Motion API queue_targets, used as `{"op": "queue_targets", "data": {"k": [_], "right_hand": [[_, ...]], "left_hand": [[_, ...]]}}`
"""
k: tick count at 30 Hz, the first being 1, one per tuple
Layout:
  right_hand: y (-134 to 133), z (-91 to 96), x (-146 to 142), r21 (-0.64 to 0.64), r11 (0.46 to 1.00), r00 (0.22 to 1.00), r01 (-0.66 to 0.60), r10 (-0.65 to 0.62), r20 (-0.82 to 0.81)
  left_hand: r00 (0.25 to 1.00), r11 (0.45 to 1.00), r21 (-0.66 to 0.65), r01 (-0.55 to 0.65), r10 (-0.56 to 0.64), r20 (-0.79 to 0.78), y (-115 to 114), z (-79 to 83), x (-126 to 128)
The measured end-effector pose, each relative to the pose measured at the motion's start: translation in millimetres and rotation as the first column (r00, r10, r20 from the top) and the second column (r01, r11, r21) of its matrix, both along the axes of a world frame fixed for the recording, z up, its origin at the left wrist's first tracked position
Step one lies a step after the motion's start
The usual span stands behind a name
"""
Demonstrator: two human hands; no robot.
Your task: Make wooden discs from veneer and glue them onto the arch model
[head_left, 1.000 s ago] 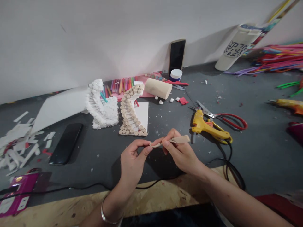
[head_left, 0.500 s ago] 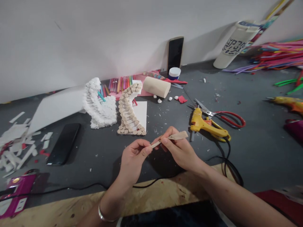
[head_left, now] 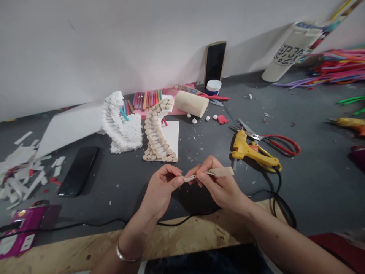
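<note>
The left hand (head_left: 162, 192) and right hand (head_left: 221, 187) each pinch the beige strip (head_left: 222, 172) spanning between them, its free end jutting past the right fingers, apparently being shaped, which calls for steady, even pressure next.

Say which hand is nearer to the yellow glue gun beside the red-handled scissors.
Right. The right hand is below and left of the yellow glue gun in view, not touching it. The left hand is farther left, pinching one end of the beige strip.
</note>
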State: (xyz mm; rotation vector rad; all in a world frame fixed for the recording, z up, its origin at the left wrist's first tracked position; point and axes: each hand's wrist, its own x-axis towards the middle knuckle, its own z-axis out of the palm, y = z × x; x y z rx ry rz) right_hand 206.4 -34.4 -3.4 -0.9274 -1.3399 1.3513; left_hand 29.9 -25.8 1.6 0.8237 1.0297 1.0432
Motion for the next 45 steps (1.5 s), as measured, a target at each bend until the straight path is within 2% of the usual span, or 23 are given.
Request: {"op": "queue_targets", "data": {"k": [2,5,8,11,14,19,25,33,41,45], "right_hand": [[-0.3,-3.1,0.3,0.033,0.999,0.997,0.028,-0.03,0.064],[0.3,-7.3,-0.5,0.071,0.996,0.989,0.06,-0.069,0.131],[1.4,-9.3,-1.1,0.085,0.993,0.98,0.078,-0.092,0.176],[2.0,-9.0,-0.2,0.094,0.991,0.969,0.093,-0.112,0.219],[2.7,-8.3,1.4,0.102,0.991,0.97,0.081,-0.102,0.222],[4.7,-8.6,3.4,0.119,0.993,0.979,0.02,-0.043,0.198],[5.2,-9.5,3.7,0.045,0.996,0.968,0.072,-0.081,0.237],[6.9,-9.5,3.3,0.045,0.996,0.984,0.08,-0.086,0.155],[2.3,-4.9,0.7,0.047,0.998,0.995,0.047,-0.05,0.083],[1.2,-4.3,0.6,0.007,0.999,0.998,0.042,-0.042,0.053]], "left_hand": [[0.996,0.999,0.014,-0.047,0.048,-0.07,-0.6,-2.8,0.2],[0.959,0.991,0.09,-0.098,0.118,-0.258,-2.4,-7.4,-0.6],[0.892,0.982,0.167,-0.092,0.155,-0.424,-4.7,-8.8,-1.0],[0.851,0.973,0.213,-0.087,0.184,-0.492,-6.7,-6.8,0.4],[0.848,0.967,0.239,-0.091,0.202,-0.49,-7.6,-5.3,1.8],[0.874,0.977,0.207,-0.055,0.148,-0.464,-5.9,-7.9,0.3],[0.849,0.969,0.246,-0.024,0.15,-0.506,-5.3,-7.1,-1.0],[0.828,0.963,0.269,0.031,0.126,-0.547,-8.2,-2.9,-0.2],[0.843,0.951,0.308,-0.003,0.168,-0.511,-6.2,1.5,0.7],[0.85,0.951,0.309,-0.019,0.178,-0.495,-6.4,1.4,-0.3]]}}
